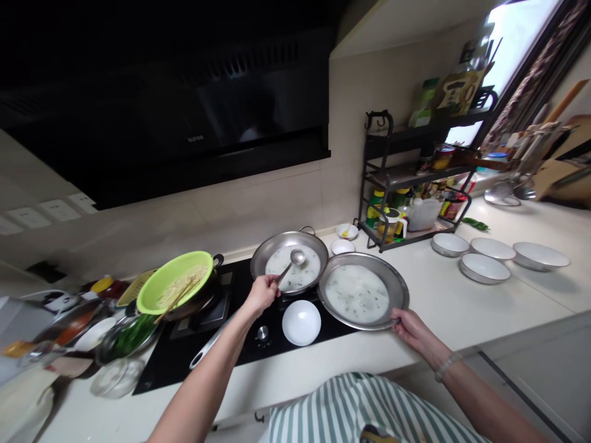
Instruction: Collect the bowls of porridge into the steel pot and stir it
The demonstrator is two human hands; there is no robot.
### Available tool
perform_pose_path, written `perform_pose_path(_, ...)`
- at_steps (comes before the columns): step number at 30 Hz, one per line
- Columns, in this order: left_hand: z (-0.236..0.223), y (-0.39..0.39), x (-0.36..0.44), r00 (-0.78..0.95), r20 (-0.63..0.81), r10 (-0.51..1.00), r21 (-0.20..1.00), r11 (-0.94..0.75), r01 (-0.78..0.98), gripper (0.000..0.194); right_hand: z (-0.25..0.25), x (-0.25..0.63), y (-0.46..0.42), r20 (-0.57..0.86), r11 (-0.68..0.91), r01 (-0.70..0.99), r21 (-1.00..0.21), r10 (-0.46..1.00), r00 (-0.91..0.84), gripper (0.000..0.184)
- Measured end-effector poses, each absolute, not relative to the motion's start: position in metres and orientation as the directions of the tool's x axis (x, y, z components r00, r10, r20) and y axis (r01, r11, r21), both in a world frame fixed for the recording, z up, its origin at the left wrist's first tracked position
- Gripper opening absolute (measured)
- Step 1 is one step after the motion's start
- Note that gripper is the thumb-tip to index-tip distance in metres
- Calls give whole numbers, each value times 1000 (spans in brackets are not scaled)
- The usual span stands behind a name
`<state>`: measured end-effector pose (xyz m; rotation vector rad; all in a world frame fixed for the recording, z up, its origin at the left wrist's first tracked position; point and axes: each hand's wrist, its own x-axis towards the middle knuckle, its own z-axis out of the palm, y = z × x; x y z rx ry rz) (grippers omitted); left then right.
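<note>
My left hand (263, 295) is closed round the handle of a metal ladle (298, 257). The ladle's bowl is over a metal pan (261, 249) on the stove, which holds a whitish soup (295, 280) with green bits. Beside it, my right hand (410, 327) grips the near right edge of a second wide metal pan (401, 289). Similar milky soup (357, 295) with green flecks fills that one. The two pans touch or overlap at their rims. A white bowl (301, 323) sits in front of them, at the stove's front edge.
A green colander (152, 286) of pale food, with chopsticks across it, rests over a dark pan at left. Farther left are greens (133, 335) and a glass jar (117, 376). Several bowls (484, 269) and a condiment rack (388, 178) stand right. A range hood (184, 123) hangs above.
</note>
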<state>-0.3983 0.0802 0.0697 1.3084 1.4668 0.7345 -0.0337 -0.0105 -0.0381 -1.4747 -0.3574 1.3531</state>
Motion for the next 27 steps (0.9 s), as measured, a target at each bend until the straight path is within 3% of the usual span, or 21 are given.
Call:
perform_pose_path(3, 65, 91, -411, -9, -243, 970, 828, 213, 520, 16, -37, -33, -11, -549, -413, -405, -816, 773, 318, 18)
perform_pose_path(6, 59, 98, -411, -24, -251, 968, 794, 220, 566, 15, -35, -34, -10, -551, -416, -404, -815, 772, 317, 19)
perform_pose_path(12, 56, 100, -408, 13, -380, 925, 823, 332, 461, 3, -34, -36, -10, -548, -404, -418, -814, 772, 322, 17)
perform_pose_path(20, 64, 101, -424, 108, -458, 882, 870, 419, 261, 21, -32, -37, -11, -560, -417, -417, -807, 765, 319, 17)
perform_pose_path(27, 66, 99, -429, 133, -476, 869, 875, 453, 168, 19, -32, -38, -12, -552, -414, -405, -815, 767, 327, 18)
